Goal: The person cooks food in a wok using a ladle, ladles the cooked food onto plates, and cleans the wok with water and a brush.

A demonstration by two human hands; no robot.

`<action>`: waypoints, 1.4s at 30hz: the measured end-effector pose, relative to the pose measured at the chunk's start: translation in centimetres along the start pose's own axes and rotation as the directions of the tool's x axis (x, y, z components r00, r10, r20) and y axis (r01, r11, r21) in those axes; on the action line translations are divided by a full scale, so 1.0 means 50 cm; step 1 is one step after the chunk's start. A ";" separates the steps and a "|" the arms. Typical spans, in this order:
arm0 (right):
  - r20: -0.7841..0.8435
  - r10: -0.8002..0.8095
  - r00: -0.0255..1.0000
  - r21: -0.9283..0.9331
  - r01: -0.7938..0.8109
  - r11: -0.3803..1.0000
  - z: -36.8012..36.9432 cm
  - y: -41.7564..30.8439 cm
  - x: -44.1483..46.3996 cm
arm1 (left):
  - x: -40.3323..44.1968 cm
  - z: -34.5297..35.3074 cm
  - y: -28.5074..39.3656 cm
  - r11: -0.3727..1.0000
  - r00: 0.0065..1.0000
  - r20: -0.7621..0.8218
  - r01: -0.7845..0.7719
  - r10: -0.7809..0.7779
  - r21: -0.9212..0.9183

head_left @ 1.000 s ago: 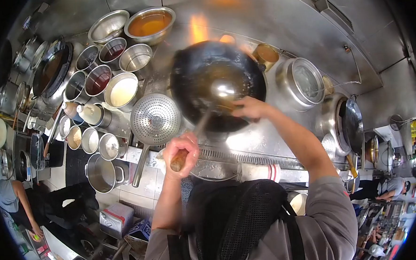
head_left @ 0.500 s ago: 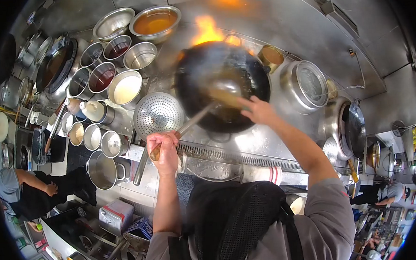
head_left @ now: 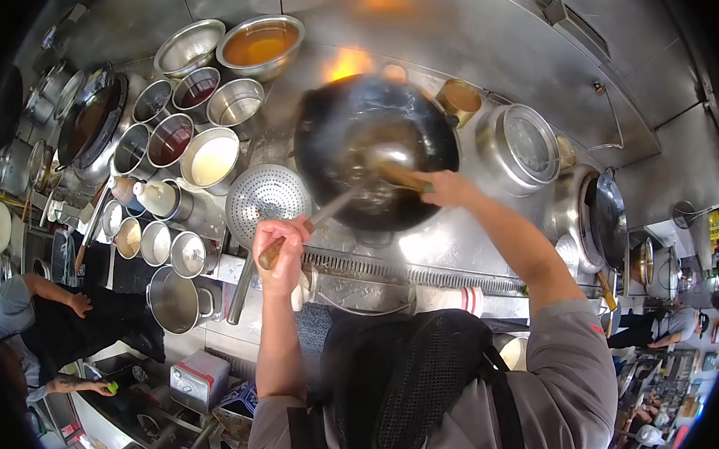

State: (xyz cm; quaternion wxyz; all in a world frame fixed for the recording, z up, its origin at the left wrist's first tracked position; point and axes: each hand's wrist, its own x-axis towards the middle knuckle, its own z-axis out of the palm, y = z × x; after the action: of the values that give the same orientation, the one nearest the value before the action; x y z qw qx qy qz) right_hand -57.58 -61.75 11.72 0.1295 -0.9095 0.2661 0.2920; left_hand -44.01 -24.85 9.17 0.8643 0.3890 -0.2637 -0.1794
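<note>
My left hand (head_left: pixel 281 257) is wrapped round the wooden handle of a metal ladle (head_left: pixel 330 210), whose bowl reaches into a large black wok (head_left: pixel 321 121). My right hand (head_left: pixel 449 189) grips a brown brush-like tool (head_left: pixel 402 176) inside the wok, near the ladle bowl. Liquid shines in the wok, and steam blurs its left side. Flames (head_left: pixel 347 64) rise behind its far rim. Left of the wok lies a perforated strainer (head_left: pixel 267 203), its handle passing below my left hand.
Metal pots of sauces (head_left: pixel 212 157) and a bowl of amber liquid (head_left: pixel 261 47) stand at the left. To the right are a steel pot (head_left: pixel 530 146) and a brown container (head_left: pixel 459 99). Other people (head_left: pixel 55 309) stand at far left and far right (head_left: pixel 666 326).
My left hand has moved left with the ladle handle since the earliest frame. The brown tool has shifted in the wok. At far left, the people have moved, and a second person's arm now shows.
</note>
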 end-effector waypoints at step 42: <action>-0.412 -0.060 0.909 0.008 0.069 0.998 -0.090 0.178 -0.036 | -0.167 -0.078 -0.037 0.411 0.531 -0.133 0.770 -0.837 0.489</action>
State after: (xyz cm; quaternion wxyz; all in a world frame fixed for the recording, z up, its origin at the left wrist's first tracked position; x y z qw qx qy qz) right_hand -61.73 -70.09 15.67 0.0903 -0.9573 0.2604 0.0867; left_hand -48.53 -19.46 2.91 0.5215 0.6598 -0.1370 -0.5234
